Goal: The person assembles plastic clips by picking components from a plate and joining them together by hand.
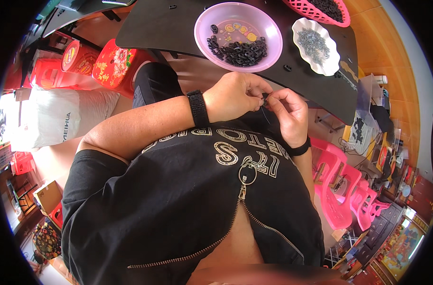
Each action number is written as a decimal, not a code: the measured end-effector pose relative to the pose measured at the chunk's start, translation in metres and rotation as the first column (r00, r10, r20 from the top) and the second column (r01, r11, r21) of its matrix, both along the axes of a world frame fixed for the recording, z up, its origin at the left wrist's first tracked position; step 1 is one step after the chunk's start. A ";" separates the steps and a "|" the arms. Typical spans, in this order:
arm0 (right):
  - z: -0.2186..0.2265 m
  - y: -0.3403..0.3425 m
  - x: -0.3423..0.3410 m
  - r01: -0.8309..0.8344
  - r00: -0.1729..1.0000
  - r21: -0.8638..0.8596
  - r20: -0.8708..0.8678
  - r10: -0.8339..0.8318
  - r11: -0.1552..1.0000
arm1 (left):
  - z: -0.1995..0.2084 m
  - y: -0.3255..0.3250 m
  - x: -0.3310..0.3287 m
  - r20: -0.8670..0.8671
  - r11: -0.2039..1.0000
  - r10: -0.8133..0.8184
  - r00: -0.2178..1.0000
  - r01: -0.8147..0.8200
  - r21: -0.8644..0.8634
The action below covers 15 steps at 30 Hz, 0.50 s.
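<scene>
My left hand (233, 99) and my right hand (291, 116) meet in front of my chest, just short of the table's edge. Both are closed, fingertips pinching a small black part (265, 98) between them. Most of it is covered by the fingers, so its exact kind does not show. A thin line like a wire or pin runs down from it. Beyond the hands stands a pale purple bowl (203, 40) with many small black oval plastic parts (245, 53) in it. To its right, a white scalloped dish (334, 61) holds small shiny clear or metallic pieces (313, 43).
The black table (154, 23) spans the far side; a loose black part (287, 68) lies near its edge. A pink basket (348, 19) of black pieces stands far right. Red stools (116, 66) and a white sack (50, 118) are at left, pink chairs (332, 204) at right.
</scene>
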State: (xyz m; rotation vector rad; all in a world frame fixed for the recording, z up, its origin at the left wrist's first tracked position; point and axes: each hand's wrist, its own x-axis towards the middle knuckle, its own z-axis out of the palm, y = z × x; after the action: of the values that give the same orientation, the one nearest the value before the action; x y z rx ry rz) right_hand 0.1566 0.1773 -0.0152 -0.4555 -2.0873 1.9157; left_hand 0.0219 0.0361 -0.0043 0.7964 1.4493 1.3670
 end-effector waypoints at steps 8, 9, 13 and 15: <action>0.003 -0.001 0.001 -0.034 0.999 0.022 0.043 0.033 0.999 | 0.002 -0.001 0.000 -0.056 0.999 -0.025 0.998 0.024 -0.021; 0.003 -0.001 0.001 -0.035 0.999 0.022 0.043 0.034 0.999 | 0.002 -0.001 0.000 -0.068 1.000 -0.017 0.998 0.016 -0.012; 0.003 0.000 0.001 -0.005 1.000 -0.009 0.018 0.006 1.000 | 0.002 -0.001 0.001 -0.059 1.000 -0.001 0.998 0.001 0.002; 0.002 -0.001 0.001 -0.017 0.999 0.001 0.038 0.017 1.000 | 0.002 -0.001 0.001 -0.065 1.000 -0.006 0.998 0.006 0.002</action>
State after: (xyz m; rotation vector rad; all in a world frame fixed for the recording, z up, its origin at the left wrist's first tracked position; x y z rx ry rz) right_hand 0.1581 0.1767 -0.0128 -0.4795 -2.1230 1.9293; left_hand 0.0230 0.0351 -0.0021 0.8530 1.4947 1.3491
